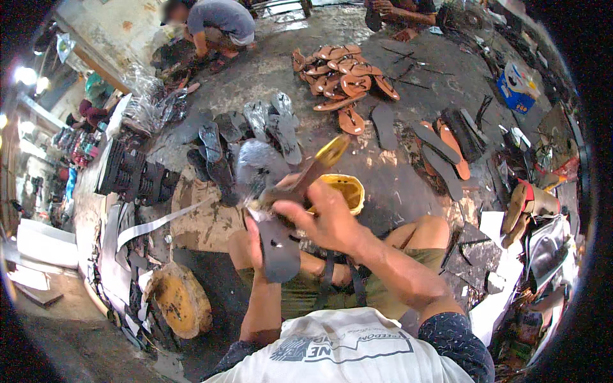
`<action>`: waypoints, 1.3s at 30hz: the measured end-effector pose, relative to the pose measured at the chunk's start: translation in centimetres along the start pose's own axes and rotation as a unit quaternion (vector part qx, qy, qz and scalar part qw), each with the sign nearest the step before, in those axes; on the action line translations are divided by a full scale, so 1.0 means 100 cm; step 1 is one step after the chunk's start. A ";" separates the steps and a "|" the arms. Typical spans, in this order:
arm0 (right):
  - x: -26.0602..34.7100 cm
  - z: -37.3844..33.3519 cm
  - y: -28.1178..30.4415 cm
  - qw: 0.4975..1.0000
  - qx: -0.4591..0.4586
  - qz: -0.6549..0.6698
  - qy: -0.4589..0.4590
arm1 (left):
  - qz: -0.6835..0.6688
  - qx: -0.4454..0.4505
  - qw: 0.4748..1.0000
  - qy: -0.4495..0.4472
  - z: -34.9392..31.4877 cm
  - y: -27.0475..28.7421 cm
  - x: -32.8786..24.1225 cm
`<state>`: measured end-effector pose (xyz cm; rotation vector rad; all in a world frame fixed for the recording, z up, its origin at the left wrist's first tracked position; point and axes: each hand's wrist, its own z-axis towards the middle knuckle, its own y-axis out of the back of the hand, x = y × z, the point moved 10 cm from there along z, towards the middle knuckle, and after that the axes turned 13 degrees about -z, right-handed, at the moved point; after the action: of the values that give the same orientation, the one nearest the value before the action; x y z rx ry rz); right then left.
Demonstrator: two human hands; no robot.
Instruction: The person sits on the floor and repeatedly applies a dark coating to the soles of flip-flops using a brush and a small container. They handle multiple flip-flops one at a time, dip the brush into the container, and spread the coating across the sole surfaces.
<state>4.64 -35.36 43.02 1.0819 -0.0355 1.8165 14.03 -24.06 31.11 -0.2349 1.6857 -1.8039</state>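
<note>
Above dark workshop floor [386, 175], near the middle, holds dark sole [281, 252] in left hand [254, 246], closed along its left edge, and yellow-ended tool [314, 168] in closed right hand [332, 217], perhaps risking hurt to left hand through slip of tool.

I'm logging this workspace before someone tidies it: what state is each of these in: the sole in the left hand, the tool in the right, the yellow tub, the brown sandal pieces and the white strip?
Dark sole: held in the left hand
Brown tool: gripped in the right hand, yellow end up
Yellow tub: open
Brown sandal pieces: loosely heaped
White strip: bent
</note>
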 end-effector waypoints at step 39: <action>0.006 -0.051 -0.025 0.997 0.061 0.034 -0.016 | -0.047 -0.031 0.997 -0.052 0.063 -0.017 -0.016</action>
<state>3.09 -31.32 39.32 1.2091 0.0205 1.8810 18.10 -28.45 34.14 -0.4347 1.6848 -1.7770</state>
